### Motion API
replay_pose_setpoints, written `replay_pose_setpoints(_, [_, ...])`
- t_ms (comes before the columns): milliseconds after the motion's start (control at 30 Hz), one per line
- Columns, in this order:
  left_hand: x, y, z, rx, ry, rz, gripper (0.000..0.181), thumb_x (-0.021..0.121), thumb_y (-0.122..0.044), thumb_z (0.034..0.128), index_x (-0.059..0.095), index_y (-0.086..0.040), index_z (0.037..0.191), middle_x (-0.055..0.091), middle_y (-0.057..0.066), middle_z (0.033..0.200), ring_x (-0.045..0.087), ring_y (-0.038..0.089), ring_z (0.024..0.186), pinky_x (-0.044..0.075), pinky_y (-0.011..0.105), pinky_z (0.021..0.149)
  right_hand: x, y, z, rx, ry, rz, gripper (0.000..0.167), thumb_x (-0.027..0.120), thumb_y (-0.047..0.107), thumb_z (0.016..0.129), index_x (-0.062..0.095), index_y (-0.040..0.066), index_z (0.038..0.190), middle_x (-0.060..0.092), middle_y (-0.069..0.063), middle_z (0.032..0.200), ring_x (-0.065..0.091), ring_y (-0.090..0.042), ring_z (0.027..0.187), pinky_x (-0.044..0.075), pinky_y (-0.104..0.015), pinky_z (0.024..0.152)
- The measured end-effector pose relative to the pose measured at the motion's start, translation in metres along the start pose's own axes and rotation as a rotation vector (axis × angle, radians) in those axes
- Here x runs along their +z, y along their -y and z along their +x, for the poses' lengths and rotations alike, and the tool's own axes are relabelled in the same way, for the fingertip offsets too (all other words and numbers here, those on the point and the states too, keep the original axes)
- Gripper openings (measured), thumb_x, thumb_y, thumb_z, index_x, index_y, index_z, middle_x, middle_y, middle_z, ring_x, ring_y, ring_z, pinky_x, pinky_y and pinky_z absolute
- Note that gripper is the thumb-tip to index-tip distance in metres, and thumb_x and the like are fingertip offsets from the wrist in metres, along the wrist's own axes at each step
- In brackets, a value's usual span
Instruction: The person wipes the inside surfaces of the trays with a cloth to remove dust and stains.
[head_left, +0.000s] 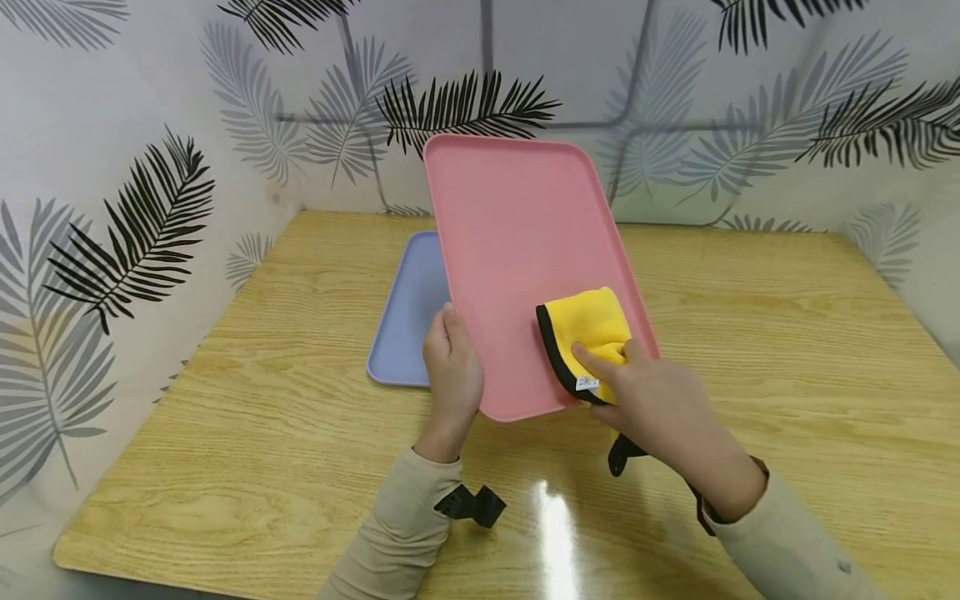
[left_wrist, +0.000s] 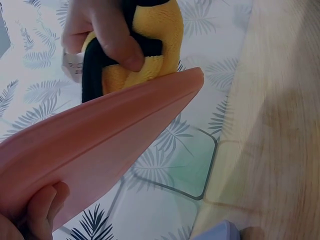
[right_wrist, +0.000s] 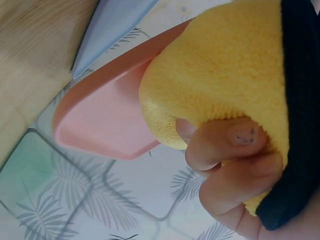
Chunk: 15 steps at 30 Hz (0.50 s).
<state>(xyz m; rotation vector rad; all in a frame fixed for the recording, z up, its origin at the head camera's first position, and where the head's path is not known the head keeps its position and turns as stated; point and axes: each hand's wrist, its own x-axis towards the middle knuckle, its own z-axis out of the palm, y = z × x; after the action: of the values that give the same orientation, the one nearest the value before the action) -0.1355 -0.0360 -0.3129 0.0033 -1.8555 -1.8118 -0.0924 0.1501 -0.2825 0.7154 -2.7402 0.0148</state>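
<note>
A pink rectangular tray is held up at a tilt over the table. My left hand grips its left long edge, and in the left wrist view curled fingers show against its underside. My right hand holds a folded yellow cloth with black edging and a small white label. The cloth lies against the tray's inner face near its lower right corner. In the right wrist view, fingers curl into the bunched cloth.
A blue tray lies on the wooden table behind the pink one, partly hidden by it. A whitish leaf-patterned sheet stands behind and to the left of the table. Light glares off the table near the front.
</note>
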Motion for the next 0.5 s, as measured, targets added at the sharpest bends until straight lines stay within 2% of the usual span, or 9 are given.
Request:
replay_pose_setpoints(100, [0.000,0.000,0.000,-0.001,-0.004,0.010,0.035,0.028,-0.012,0.0984,0.052,0.010,0.086,0.048,0.010,0.071,0.045,0.016,0.066,0.039,0.031,0.059,0.000,-0.005,-0.001,0.036,0.040,0.018,0.061,0.080,0.031,0.063,0.060,0.018,0.118,0.048,-0.011,0.070,0.027,-0.011,0.038,0.024,-0.023,0.034])
replay_pose_setpoints(500, [0.000,-0.001,0.000,-0.009,0.007,0.014,0.034,0.028,-0.011,0.0981,0.052,0.011,0.086,0.048,0.010,0.071,0.044,0.015,0.066,0.039,0.030,0.059,0.003,-0.022,-0.007,0.128,0.108,0.069,0.055,0.076,0.026,0.068,0.059,0.014,0.119,0.046,-0.010,0.067,0.030,-0.013,0.040,0.026,-0.025,0.035])
